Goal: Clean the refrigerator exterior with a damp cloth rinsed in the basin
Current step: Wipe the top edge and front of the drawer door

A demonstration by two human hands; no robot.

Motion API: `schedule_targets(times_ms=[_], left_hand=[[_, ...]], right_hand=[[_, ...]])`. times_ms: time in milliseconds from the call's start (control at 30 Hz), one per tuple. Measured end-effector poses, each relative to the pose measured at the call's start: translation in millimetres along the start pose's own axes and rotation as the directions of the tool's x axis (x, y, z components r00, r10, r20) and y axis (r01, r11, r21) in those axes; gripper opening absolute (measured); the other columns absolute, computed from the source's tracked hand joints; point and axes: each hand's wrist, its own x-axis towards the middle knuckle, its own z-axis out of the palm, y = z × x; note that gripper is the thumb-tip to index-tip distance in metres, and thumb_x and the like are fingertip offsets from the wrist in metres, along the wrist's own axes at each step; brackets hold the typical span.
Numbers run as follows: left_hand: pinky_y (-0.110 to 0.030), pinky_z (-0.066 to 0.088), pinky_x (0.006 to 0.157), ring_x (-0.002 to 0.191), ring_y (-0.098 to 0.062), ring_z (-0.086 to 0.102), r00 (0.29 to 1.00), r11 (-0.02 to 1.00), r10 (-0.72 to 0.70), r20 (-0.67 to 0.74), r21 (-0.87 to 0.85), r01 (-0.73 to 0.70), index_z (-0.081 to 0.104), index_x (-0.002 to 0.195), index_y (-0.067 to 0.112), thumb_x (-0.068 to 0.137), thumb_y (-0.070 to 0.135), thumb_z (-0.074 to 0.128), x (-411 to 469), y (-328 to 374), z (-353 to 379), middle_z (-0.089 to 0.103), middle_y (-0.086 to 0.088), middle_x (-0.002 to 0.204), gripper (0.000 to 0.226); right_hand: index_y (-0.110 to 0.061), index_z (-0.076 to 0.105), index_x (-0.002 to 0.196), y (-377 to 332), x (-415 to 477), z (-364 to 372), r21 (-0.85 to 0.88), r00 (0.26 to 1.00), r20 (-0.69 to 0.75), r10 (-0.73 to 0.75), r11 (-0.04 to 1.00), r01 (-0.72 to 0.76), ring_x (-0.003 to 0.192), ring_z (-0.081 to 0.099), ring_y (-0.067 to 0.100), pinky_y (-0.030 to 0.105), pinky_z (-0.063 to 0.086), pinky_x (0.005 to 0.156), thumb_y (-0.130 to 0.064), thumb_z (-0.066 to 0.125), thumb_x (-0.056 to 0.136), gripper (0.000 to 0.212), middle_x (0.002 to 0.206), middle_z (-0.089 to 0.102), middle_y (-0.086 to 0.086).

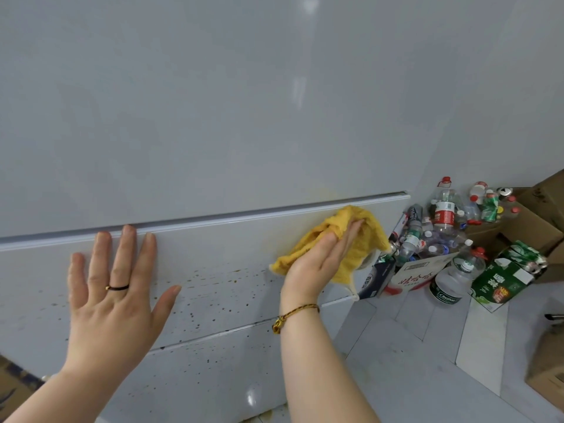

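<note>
Nearest the camera, two bare forearms reach forward from the bottom edge; the right wrist carries a braided yellow-and-dark cord bracelet (293, 315); the left hand (116, 288) lies flat, palm down, on the white glossy middle drawer panel (219, 254) of the refrigerator, its fingers straight and spread apart, the thumb splayed to the right and the fingertips reaching the groove along the panel's top edge; a thin dark ring with a gold bead (118, 287) sits on one of its fingers; the right hand (317, 261) presses the crumpled yellow woven cloth (363, 248) against the same panel near its right end, the fingers straight and held together on top of the fabric, which bunches around them and hangs below the hand; small brown specks (213, 279) dot the panel between the two hands and run on down the lower drawer front; above the groove rises the large white glossy refrigerator door (213, 117), which fills the upper view; to the right, on the pale grey tiled floor (427, 361), a white cardboard box with red print (415, 276) holds a heap of clear plastic bottles (442, 209); a green-and-white printed carton (506, 279) lies just beside it, and plain brown cardboard boxes (537, 221) stand behind.
</note>
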Motion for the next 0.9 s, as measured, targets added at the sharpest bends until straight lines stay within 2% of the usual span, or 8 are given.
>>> schedule_targets(times_ms=[167,267,333,433,533,700,800,900], left_hand=[[-0.047,0.007,0.113,0.142,-0.012,-0.011,1.000,0.999,-0.016,-0.014,-0.028,0.016,0.025,0.137,0.006,0.091,0.059,0.016,-0.8,0.5,0.7,-0.011,0.015,0.153,0.070],[-0.068,0.027,0.099,0.142,-0.013,-0.010,0.999,0.999,-0.015,-0.041,-0.042,0.013,0.024,0.137,0.007,0.092,0.057,0.020,1.3,2.5,1.4,-0.010,0.013,0.154,0.067],[-0.071,0.030,0.095,0.142,-0.013,-0.010,1.000,0.998,-0.011,-0.026,-0.064,0.009,0.023,0.137,0.007,0.092,0.058,0.020,2.2,0.4,2.7,-0.010,0.014,0.154,0.067],[-0.072,0.030,0.093,0.142,-0.013,-0.010,0.999,0.994,-0.033,0.019,-0.107,0.034,0.017,0.140,0.017,0.090,0.062,0.018,-1.1,-4.0,6.4,-0.012,0.015,0.153,0.067],[-0.072,0.031,0.093,0.142,-0.011,-0.011,0.998,0.991,-0.051,0.036,-0.121,0.055,0.014,0.139,0.022,0.089,0.064,0.017,-1.4,-5.8,8.8,-0.014,0.018,0.152,0.066],[-0.074,0.032,0.089,0.142,-0.012,-0.011,0.999,0.995,-0.029,0.026,-0.098,0.031,0.015,0.140,0.018,0.090,0.062,0.019,-0.7,-6.8,10.2,-0.015,0.016,0.153,0.066],[-0.074,0.032,0.089,0.142,-0.012,-0.012,0.999,0.996,-0.025,0.021,-0.083,0.026,0.017,0.139,0.015,0.091,0.060,0.021,-1.6,-6.6,9.7,-0.015,0.015,0.153,0.066],[-0.074,0.032,0.090,0.141,-0.011,-0.013,1.000,0.998,-0.009,0.012,-0.058,0.010,0.020,0.137,0.013,0.092,0.057,0.021,-0.5,-5.2,7.5,-0.015,0.015,0.153,0.063]], right_hand=[[-0.023,0.033,0.131,19.4,8.0,-21.0,-0.126,0.978,0.091,-0.185,0.973,0.196,0.131,0.016,-0.006,0.012,0.008,0.112,-0.074,0.010,0.082,0.074,0.136,0.020,-0.027],[-0.014,0.055,0.120,27.8,22.2,-27.0,-0.301,0.949,0.007,-0.315,0.904,0.303,0.127,0.027,0.002,0.034,0.013,0.110,-0.059,0.010,0.091,0.071,0.134,0.042,-0.013],[-0.012,0.049,0.126,39.5,29.7,-21.8,-0.399,0.924,-0.046,-0.379,0.855,0.330,0.130,0.027,0.015,0.041,0.015,0.108,-0.036,0.025,0.095,0.046,0.138,0.040,0.002],[-0.023,0.019,0.135,55.5,27.6,-10.0,-0.321,0.982,-0.128,-0.137,0.943,0.090,0.136,0.011,0.013,0.038,0.007,0.112,-0.039,0.017,0.086,0.051,0.143,0.012,-0.006],[-0.019,0.012,0.142,74.8,16.4,-9.8,-0.269,0.964,-0.256,0.068,0.953,-0.139,0.140,0.008,0.015,0.034,0.005,0.116,-0.044,0.013,0.089,0.059,0.151,0.009,-0.004],[-0.014,0.020,0.146,111.3,-5.3,-22.1,-0.056,0.757,-0.380,0.532,0.803,-0.593,0.140,0.021,0.025,0.045,0.017,0.115,-0.029,0.019,0.101,0.048,0.153,0.021,0.009],[-0.013,0.028,0.143,110.6,-12.7,-17.0,0.031,0.716,-0.368,0.594,0.777,-0.629,0.135,0.032,0.030,0.050,0.028,0.110,-0.044,0.019,0.097,0.056,0.147,0.032,0.012],[-0.013,0.032,0.140,85.3,-11.9,-8.5,-0.067,0.832,-0.331,0.445,0.869,-0.491,0.137,0.028,0.029,0.048,0.025,0.112,-0.036,0.025,0.098,0.048,0.149,0.028,0.012]])
